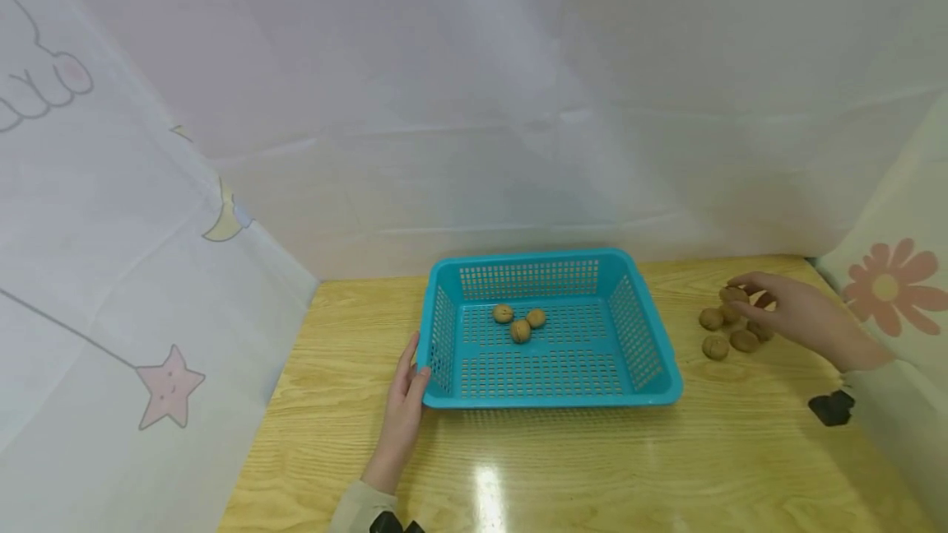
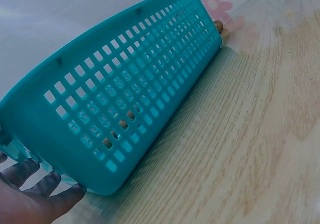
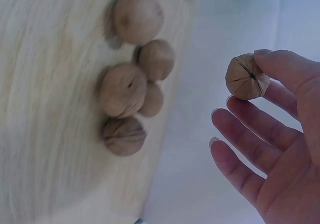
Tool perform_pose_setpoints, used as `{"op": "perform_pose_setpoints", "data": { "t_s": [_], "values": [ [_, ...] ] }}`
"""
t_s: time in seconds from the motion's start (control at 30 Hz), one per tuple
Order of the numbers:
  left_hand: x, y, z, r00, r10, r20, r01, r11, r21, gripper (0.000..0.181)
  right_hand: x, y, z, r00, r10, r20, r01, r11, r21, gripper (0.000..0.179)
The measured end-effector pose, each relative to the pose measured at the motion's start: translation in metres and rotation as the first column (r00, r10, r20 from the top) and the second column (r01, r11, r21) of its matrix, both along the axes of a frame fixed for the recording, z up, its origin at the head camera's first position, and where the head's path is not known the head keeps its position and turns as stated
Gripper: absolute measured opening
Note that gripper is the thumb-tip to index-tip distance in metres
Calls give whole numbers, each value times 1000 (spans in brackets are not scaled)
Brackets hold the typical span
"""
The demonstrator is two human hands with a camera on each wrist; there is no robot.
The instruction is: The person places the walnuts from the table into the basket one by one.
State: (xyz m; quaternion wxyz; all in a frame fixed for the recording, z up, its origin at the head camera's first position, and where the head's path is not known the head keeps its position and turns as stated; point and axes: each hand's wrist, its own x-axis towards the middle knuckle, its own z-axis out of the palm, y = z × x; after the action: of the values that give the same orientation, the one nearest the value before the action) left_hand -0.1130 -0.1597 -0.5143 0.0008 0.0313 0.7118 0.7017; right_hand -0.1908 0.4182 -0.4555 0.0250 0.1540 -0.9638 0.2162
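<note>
A blue plastic basket stands on the wooden table, with three walnuts on its slotted floor. My left hand holds the basket's left end, its thumb at the rim near the front corner. In the left wrist view, fingertips touch the basket's end wall. To the right of the basket, my right hand pinches one walnut between thumb and fingers. That walnut is lifted above a loose group of several walnuts lying on the table.
The wooden table spreads in front of the basket. A pale sheet hangs behind the table, and printed sheets flank both sides, one with a star and another with a pink flower.
</note>
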Motion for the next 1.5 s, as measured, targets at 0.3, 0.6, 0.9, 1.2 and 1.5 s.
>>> {"op": "perform_pose_setpoints", "data": {
  "t_s": [0.3,0.6,0.9,1.2,1.5],
  "values": [
    [0,0,1,1000,0,11,-1,1000,9,60,2,-21,14,999,44,-29,-44,999,9,33],
    [-2,0,2,1000,-6,11,6,1000,-4,60,-3,-47,32,997,66,-27,-66,997,27,37],
    [-1,0,2,1000,-4,17,4,1000,14,59,-7,-80,56,995,94,14,-94,995,16,41],
    [0,1,2,1000,0,18,0,1000,2,59,-20,-112,67,975,218,-41,-217,976,31,38],
    [1,0,3,1000,17,14,-17,999,-33,59,-41,-147,70,952,293,-88,-290,956,46,31]
  ]
}}
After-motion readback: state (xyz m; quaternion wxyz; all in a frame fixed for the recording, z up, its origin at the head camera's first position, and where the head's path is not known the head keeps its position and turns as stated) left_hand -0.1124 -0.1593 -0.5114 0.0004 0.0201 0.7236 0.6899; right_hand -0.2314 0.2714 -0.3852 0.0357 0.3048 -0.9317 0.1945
